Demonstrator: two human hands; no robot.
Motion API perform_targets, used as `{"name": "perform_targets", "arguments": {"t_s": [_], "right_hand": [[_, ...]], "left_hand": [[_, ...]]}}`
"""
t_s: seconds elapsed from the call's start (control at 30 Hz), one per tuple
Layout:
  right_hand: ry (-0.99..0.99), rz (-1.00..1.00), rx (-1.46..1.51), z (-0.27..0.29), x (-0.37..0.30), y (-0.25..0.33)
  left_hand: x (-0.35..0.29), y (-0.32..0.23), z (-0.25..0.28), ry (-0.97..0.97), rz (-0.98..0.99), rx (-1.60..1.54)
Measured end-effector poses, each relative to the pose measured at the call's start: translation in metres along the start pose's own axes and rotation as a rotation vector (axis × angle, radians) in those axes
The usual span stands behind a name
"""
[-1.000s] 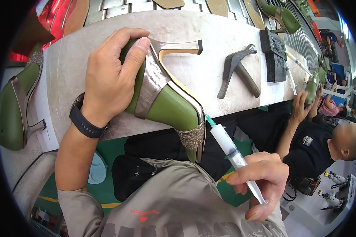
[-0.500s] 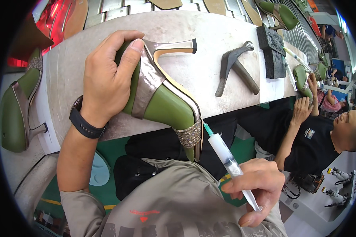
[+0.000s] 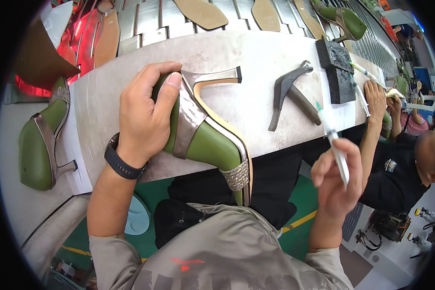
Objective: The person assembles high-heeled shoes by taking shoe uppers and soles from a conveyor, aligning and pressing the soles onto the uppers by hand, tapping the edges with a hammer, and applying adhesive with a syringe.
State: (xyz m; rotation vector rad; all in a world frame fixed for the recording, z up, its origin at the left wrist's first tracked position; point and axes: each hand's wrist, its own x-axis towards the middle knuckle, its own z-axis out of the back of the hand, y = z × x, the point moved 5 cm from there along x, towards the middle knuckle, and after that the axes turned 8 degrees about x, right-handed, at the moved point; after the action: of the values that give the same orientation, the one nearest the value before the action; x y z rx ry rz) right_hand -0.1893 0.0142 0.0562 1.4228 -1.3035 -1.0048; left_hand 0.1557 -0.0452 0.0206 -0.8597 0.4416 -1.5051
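Note:
My left hand [image 3: 147, 116] is wrapped round the heel end of a high-heeled sandal [image 3: 191, 113] with bronze straps, built on a green shoe last [image 3: 212, 145]. The sandal lies on its side at the table's near edge, its thin heel pointing right and its glittery toe band [image 3: 236, 175] toward me. In my right hand [image 3: 340, 181], a clear syringe [image 3: 331, 133] with a green needle tip is gripped, raised to the right of the sandal and apart from it. Its tip points up toward the hammer [image 3: 290, 92] on the table.
Beside the hammer, a black block [image 3: 334, 67] has another syringe [image 3: 358, 94] leaning on it. A second sandal on a green last [image 3: 38, 150] is at left. Tan insoles [image 3: 201, 13] lie on the metal conveyor [image 3: 152, 19] beyond the table. A co-worker's arm [image 3: 372, 121] reaches in at right.
My right hand has drawn the syringe away from the sandal's toe band, up and to the right. The sandal, still in my left hand, appears slightly lower and farther right in view.

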Motion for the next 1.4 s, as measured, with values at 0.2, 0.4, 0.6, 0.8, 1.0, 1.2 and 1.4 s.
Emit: {"name": "perform_targets", "arguments": {"t_s": [0.2,0.4,0.6,0.8,1.0,1.2,1.4], "right_hand": [[-0.147,0.075,0.127,0.057,0.027,-0.008],[-0.188,0.111,0.196,0.073,0.058,0.014],[-0.275,0.08,0.144,0.082,0.098,0.023],[-0.338,0.018,0.255,0.089,0.106,-0.003],[0.084,0.322,-0.55,0.006,-0.017,0.003],[0.216,0.733,-0.352,-0.116,-0.006,-0.012],[0.28,0.14,-0.343,-0.112,0.055,-0.023]], "left_hand": [[0.002,-0.001,-0.002,-0.023,-0.012,-0.031],[-0.007,-0.038,0.005,0.076,-0.449,0.173],[-0.015,-0.117,-0.018,0.509,-0.728,0.519],[-0.005,-0.104,-0.021,0.512,-0.692,0.396],[-0.01,-0.077,0.013,0.19,0.061,-0.698],[-0.043,-0.1,-0.002,0.302,0.277,-1.261],[-0.093,-0.029,0.012,0.068,0.161,-0.231]]}}
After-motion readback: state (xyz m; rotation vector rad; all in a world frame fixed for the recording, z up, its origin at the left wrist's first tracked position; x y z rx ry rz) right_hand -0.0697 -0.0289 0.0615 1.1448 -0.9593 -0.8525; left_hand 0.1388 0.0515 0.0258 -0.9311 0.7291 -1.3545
